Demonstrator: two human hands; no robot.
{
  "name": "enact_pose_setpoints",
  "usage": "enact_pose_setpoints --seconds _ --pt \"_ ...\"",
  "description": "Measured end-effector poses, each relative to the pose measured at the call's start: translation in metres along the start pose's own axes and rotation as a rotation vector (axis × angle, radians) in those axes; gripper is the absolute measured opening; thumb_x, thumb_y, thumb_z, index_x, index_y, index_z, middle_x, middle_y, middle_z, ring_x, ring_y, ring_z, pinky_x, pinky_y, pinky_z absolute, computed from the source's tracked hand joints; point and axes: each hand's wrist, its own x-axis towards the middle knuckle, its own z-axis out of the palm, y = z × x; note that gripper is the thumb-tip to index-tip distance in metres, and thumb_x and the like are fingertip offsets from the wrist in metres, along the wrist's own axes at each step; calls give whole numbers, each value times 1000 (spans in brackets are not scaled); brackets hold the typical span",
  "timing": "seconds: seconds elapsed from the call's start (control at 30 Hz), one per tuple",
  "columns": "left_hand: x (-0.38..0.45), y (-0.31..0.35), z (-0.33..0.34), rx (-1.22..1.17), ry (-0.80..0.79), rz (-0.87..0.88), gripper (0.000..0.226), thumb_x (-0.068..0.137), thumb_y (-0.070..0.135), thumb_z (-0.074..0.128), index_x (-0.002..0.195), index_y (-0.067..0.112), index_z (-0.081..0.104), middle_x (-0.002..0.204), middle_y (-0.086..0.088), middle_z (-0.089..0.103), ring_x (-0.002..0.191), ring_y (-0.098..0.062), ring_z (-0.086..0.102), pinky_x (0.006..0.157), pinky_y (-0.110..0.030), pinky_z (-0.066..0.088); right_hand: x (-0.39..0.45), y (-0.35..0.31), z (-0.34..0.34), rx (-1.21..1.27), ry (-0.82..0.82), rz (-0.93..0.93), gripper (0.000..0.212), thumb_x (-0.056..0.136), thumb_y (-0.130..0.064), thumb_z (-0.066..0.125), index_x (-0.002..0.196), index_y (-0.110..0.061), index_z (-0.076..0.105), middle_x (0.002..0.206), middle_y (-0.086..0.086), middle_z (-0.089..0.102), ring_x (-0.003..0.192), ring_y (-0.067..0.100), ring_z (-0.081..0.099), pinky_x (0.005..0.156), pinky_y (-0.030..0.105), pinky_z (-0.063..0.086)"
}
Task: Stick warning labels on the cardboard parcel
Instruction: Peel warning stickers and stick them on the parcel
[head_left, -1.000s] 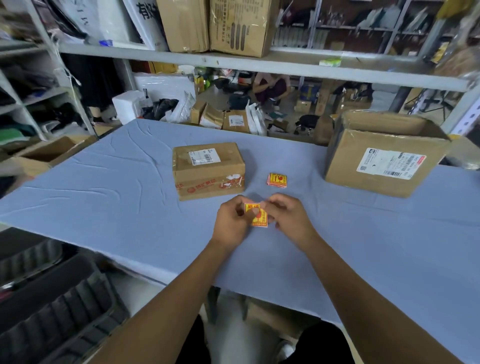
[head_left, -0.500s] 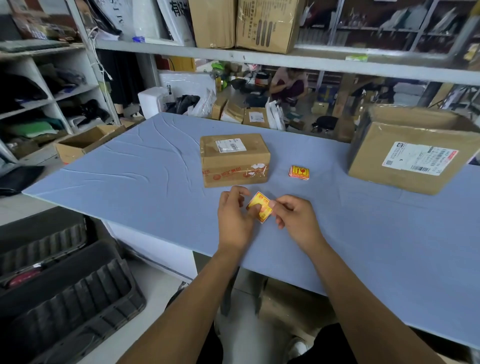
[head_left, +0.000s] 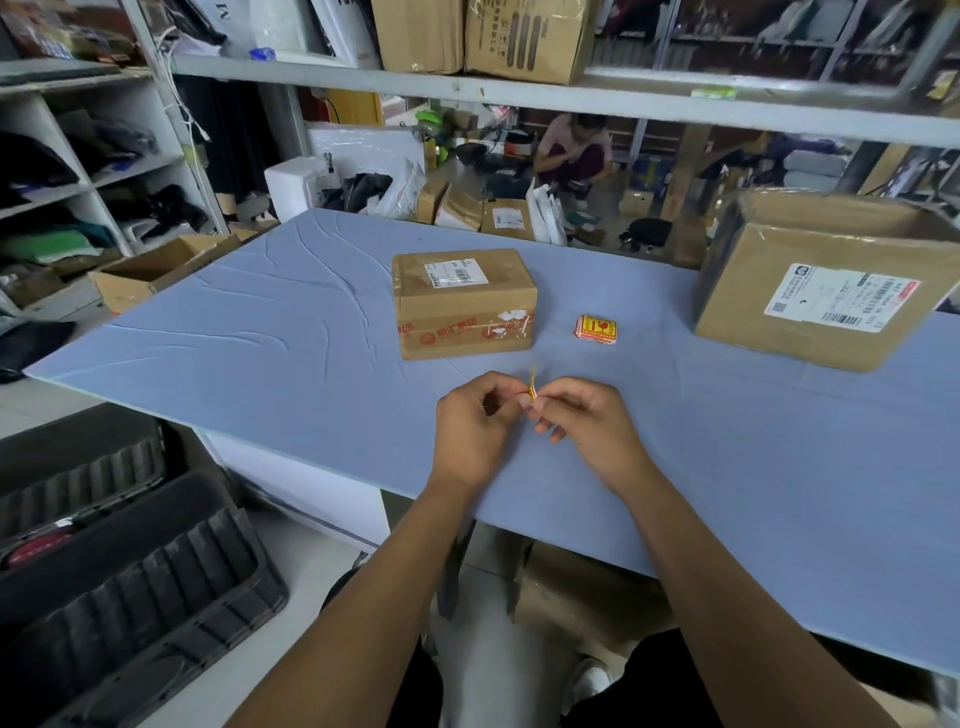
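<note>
A small taped cardboard parcel (head_left: 464, 302) with a white shipping label on top sits mid-table. A small stack of red-and-yellow warning labels (head_left: 596, 329) lies to its right. Just in front of the parcel, my left hand (head_left: 475, 422) and my right hand (head_left: 587, 422) pinch one yellow warning label (head_left: 532, 385) between their fingertips. The label stands edge-on to the camera, so its face is hidden.
A large open cardboard box (head_left: 831, 291) stands at the table's right. The blue table (head_left: 260, 332) ends close to my body. Dark plastic crates (head_left: 119, 571) sit on the floor at left. Shelving stands on the left, and a person crouches behind the table.
The label has turned from lying flat and facing me to standing edge-on between my fingertips. Both hands stay together in front of the parcel.
</note>
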Motion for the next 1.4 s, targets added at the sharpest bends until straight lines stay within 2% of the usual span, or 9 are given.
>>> enact_pose_setpoints --seconds 0.17,0.3,0.47,0.63,0.8,0.97,1.13,1.3,1.4 --pt "1 -3 0 -1 -13 19 8 88 11 69 83 13 75 79 -4 75 80 -24 68 77 -32 54 0 0 1 -14 0 6 21 91 -2 57 82 -13 72 77 8 73 60 7 66 55 18 50" --pt "-1 -2 0 -13 -21 23 10 89 9 68 83 11 75 81 -8 75 81 -26 68 78 -31 54 -2 0 1 -17 19 8 18 91 -1 57 86 -7 73 77 9 73 58 5 66 54 17 49" --pt "-1 -2 0 -5 -31 27 11 89 8 67 82 12 76 79 -5 76 73 -11 64 73 -23 52 -3 1 1 -30 31 -3 20 91 -1 57 82 -10 73 76 7 73 57 4 65 53 16 48" --pt "0 -3 -1 -15 -32 18 11 89 8 67 84 12 77 80 -4 76 73 -8 63 71 -14 50 -2 2 0 -35 36 1 18 90 -2 58 87 -8 75 79 8 74 58 6 66 53 17 49" --pt "0 -4 0 -19 -29 7 11 90 9 67 87 8 78 83 -6 77 80 -22 69 78 -25 54 -3 2 0 -45 36 -3 18 90 -3 59 88 -7 76 80 8 75 58 5 67 52 17 49" --pt "-1 -5 0 12 -31 34 11 90 11 68 88 10 79 84 -5 78 82 -23 70 78 -30 56 -3 1 0 -63 44 -19 23 89 -3 58 79 -16 74 75 3 74 56 4 65 53 17 48" --pt "-3 1 0 -33 -60 30 7 86 10 73 90 12 79 83 -1 77 76 -11 70 76 -17 55 -2 2 -1 -63 68 -27 24 88 -3 61 77 -21 73 64 -10 71 54 3 63 52 17 48" --pt "-2 3 -3 -9 14 -6 17 89 4 65 84 12 79 78 6 75 70 1 65 71 -9 50 -1 3 1 -81 79 -1 17 90 -4 59 87 -10 75 73 0 73 56 2 63 54 16 48" --pt "-2 5 -3 18 104 -63 19 88 5 61 83 13 77 78 5 72 71 -4 63 72 -13 50 2 0 -3 -74 88 30 25 86 -1 59 72 -17 72 62 -7 70 52 4 60 53 16 48"
